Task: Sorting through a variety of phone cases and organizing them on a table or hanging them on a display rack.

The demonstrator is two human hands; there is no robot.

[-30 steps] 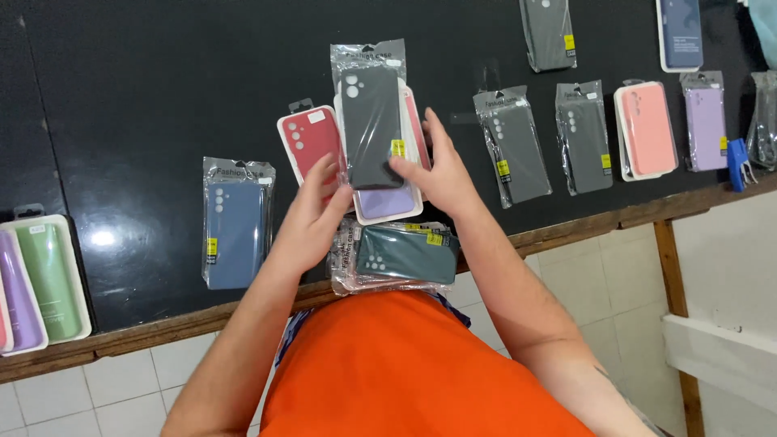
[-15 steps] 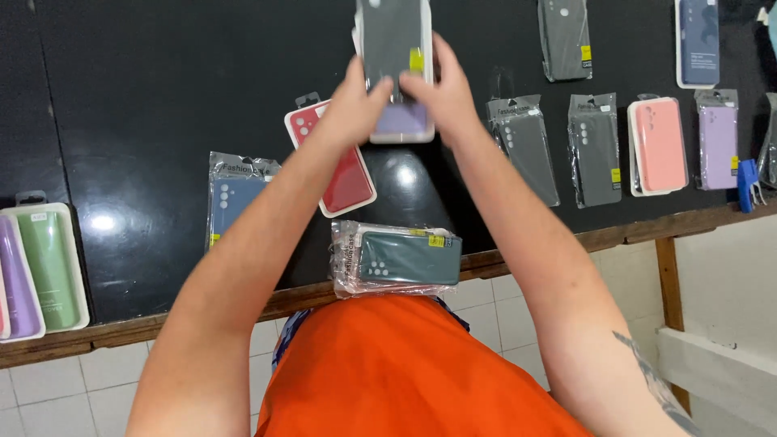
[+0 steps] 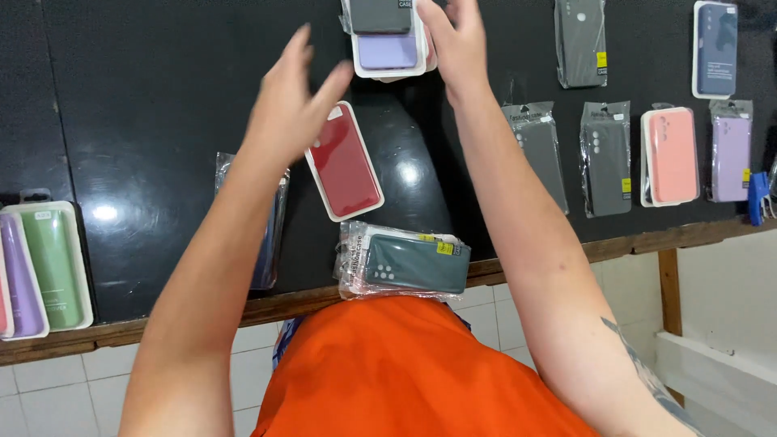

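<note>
Top centre of the frame: small stack of packaged phone cases (image 3: pixel 387 40), dark grey over lilac in a white tray, lying on the black table (image 3: pixel 146 121). Right hand (image 3: pixel 457 44) flat against the stack's right edge, fingers reaching past the top border, so grip not fully shown. Left hand (image 3: pixel 293 101) spread wide and empty, hovering just left of the stack, above a red case (image 3: pixel 344 162). Near the lower table edge, a dark green case pile (image 3: pixel 405 263) in clear wrap against the orange shirt (image 3: pixel 405 372). Probably light, stiff trays under slick film, prone to sliding apart; best pinched across the long edges, both sides at once.
</note>
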